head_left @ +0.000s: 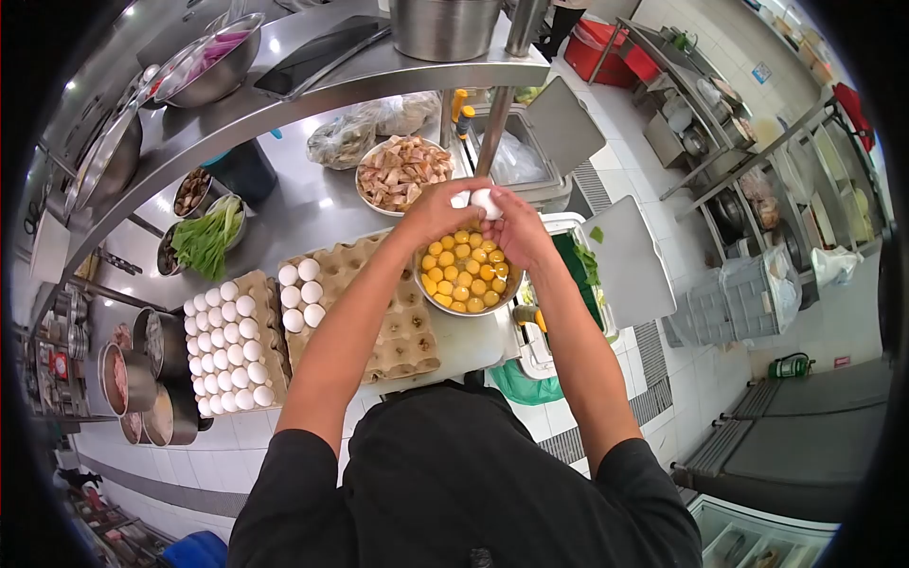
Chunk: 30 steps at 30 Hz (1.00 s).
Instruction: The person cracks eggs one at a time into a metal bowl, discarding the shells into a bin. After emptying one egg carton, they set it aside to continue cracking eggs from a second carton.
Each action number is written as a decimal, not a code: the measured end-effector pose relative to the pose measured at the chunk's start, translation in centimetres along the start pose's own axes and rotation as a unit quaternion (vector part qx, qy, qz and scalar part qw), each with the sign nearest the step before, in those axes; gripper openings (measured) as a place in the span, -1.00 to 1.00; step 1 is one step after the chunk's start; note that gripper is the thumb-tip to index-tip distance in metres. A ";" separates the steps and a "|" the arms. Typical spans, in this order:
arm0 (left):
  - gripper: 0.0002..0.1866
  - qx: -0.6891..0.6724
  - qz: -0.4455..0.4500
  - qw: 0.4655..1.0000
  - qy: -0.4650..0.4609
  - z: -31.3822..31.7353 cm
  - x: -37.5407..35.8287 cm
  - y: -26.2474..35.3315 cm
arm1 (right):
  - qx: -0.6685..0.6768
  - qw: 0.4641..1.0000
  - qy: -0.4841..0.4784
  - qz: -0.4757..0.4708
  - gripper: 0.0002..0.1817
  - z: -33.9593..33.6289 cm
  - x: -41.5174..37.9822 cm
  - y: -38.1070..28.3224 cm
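Observation:
Both my hands are raised over a metal bowl that holds many raw egg yolks. My left hand is closed, with a white piece of eggshell at its fingertips. Just beside it, the fingers of my right hand grip a larger rounded white eggshell. The two hands nearly meet above the bowl's far rim. To the left lies a cardboard egg tray with several white eggs in its left part. A fuller tray of eggs is farther left.
Behind the bowl stands a bowl of cut raw meat near plastic bags. Leafy greens sit at the left. A steel shelf crosses above the counter. Lidded bins adjoin the counter's right side.

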<state>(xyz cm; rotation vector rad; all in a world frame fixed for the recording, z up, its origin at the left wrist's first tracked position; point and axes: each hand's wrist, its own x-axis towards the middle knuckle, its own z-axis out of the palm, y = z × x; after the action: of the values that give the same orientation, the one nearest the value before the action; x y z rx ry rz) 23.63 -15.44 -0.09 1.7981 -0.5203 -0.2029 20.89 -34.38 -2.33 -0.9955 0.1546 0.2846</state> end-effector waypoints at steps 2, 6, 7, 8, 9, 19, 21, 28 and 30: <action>-0.56 0.063 -0.021 0.996 -0.060 -0.3 -0.2 0.4 | -0.036 0.997 -0.063 0.035 -0.69 -0.8 -0.8 0.2; -0.56 0.126 -0.014 0.991 -0.034 0.1 -2.5 0.1 | -0.114 0.988 -0.087 0.050 -0.66 -1.1 -1.5 0.7; -0.56 0.125 -0.016 0.991 -0.033 0.1 -2.8 -0.3 | -0.168 0.981 -0.085 0.043 -0.64 -1.1 -1.5 0.8; -0.55 0.126 0.003 0.992 -0.027 0.0 -3.1 -1.0 | -0.223 0.971 -0.083 0.035 -0.62 -1.1 -1.5 0.9; -0.55 0.127 0.022 0.991 -0.020 -0.1 -3.4 -1.7 | -0.277 0.957 -0.083 0.028 -0.59 -1.0 -1.6 1.0; -0.70 0.191 0.143 0.971 0.005 1.1 -2.5 1.9 | -0.540 0.820 0.011 -0.190 -0.50 1.0 -5.6 -1.7; -0.66 0.170 0.155 0.973 -0.010 3.7 -0.4 2.9 | -0.497 0.852 0.124 -0.109 -0.52 -0.1 -6.7 -3.9; -0.45 -0.218 -0.058 0.974 -0.003 10.1 3.1 3.6 | -0.637 0.711 0.126 -0.270 -0.38 -4.6 -8.8 -5.2; -0.32 -0.433 -0.164 0.884 -0.069 10.2 3.2 1.8 | -0.589 0.748 0.074 -0.296 -0.46 -3.0 -7.4 -3.2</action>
<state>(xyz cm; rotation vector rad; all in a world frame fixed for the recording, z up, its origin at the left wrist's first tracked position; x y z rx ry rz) 21.95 -26.11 -0.98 0.9738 -0.1567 -0.6880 14.83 -39.77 0.54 -2.2691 -0.2557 -0.3690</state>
